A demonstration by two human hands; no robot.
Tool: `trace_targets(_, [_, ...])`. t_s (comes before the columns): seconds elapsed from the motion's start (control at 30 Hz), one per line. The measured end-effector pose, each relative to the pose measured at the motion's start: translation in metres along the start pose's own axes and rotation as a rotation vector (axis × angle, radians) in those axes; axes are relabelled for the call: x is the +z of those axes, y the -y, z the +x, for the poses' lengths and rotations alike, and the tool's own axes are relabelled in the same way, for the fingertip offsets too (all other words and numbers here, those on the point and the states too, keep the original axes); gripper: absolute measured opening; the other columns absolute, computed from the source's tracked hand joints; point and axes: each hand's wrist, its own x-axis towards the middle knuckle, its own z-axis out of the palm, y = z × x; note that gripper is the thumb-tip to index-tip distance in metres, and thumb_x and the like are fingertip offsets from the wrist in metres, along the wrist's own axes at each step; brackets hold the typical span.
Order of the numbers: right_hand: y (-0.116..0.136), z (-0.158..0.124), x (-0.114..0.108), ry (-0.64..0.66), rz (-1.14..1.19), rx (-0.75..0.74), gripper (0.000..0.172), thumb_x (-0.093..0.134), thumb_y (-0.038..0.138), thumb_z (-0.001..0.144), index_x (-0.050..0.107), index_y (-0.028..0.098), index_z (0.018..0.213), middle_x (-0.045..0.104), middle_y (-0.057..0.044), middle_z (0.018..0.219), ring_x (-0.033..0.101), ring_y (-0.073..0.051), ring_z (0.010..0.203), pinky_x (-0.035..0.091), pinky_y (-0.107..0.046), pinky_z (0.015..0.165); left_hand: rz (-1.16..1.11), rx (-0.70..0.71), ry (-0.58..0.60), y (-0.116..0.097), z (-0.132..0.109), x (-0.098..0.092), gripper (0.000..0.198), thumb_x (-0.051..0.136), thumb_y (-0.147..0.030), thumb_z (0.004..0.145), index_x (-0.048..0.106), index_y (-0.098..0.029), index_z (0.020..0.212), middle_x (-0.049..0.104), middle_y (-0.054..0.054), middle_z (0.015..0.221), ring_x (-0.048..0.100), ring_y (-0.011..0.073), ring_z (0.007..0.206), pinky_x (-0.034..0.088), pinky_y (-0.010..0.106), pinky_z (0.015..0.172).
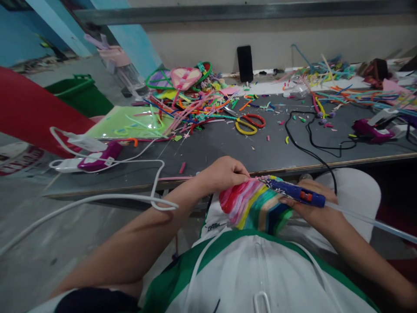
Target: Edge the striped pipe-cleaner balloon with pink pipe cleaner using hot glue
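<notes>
— Fingers of the left hand (228, 173): state?
— Pinching the striped piece (253, 205) at its upper left edge.
— Piece position?
— On the lap (212, 217), below and right of these fingertips; long axis left to right, stripes slanting down-left.
— Glue gun (296, 192)?
— Gripped in the right hand (315, 204), nozzle (263, 180) pointing left over the piece's upper edge. Left fingertips are nearer the nozzle, just beside it. Bench (215, 152) lies beyond.

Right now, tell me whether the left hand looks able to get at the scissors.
Probably yes: mostly tabletop shows between the left hand and the scissors, though it would likely have to let go of the rainbow-striped piece.
</notes>
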Motion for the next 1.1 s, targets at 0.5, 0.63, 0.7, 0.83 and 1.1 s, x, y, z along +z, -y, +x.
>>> trace_targets(0.5, [-0.001,-0.001,-0.005,0.029,0.012,-0.117,0.032,0.052,0.041,0.084,0.049,0.021,0.058,0.053,-0.002,0.058,0.051,-0.016,0.057,0.043,-0.032,0.058,-0.004,0.004,0.005,0.001,0.0,0.0,0.025,0.056,-0.028,0.072,0.075,-0.016,0.084,0.071,0.002,0.071,0.06,0.0128,0.065,0.039,0.019,0.055])
trace_targets(0.63, [-0.01,-0.003,-0.004,0.016,-0.043,-0.094,0.029,0.064,0.041,0.076,0.051,0.021,0.059,0.055,-0.001,0.06,0.054,-0.017,0.059,0.043,-0.031,0.058,-0.009,0.002,0.008,0.001,0.0,-0.001,0.026,0.056,-0.028,0.072,0.075,-0.016,0.084,0.071,0.002,0.072,0.06,0.013,0.066,0.04,0.018,0.056])
trace_targets(0.7, [-0.012,-0.005,-0.002,0.001,-0.08,-0.076,0.03,0.068,0.041,0.073,0.052,0.021,0.058,0.055,-0.001,0.06,0.055,-0.017,0.059,0.043,-0.03,0.056,-0.013,0.002,0.01,0.001,0.0,-0.001,0.026,0.056,-0.028,0.072,0.075,-0.015,0.084,0.071,0.002,0.073,0.06,0.0129,0.067,0.04,0.018,0.057])
trace_targets(0.83, [-0.008,-0.006,0.001,-0.001,-0.091,-0.016,0.029,0.07,0.043,0.071,0.054,0.021,0.059,0.058,-0.002,0.063,0.057,-0.017,0.06,0.044,-0.03,0.055,-0.012,-0.011,0.012,0.0,0.0,-0.001,0.026,0.057,-0.027,0.072,0.075,-0.015,0.085,0.071,0.002,0.073,0.06,0.0127,0.067,0.039,0.018,0.057])
trace_targets(1.1, [-0.001,0.001,0.004,-0.013,-0.065,-0.023,0.028,0.068,0.042,0.073,0.055,0.022,0.059,0.059,-0.003,0.062,0.059,-0.018,0.058,0.047,-0.03,0.054,-0.033,-0.025,0.011,-0.002,0.0,-0.001,0.025,0.057,-0.027,0.072,0.075,-0.015,0.084,0.071,0.002,0.072,0.06,0.0124,0.066,0.04,0.017,0.056])
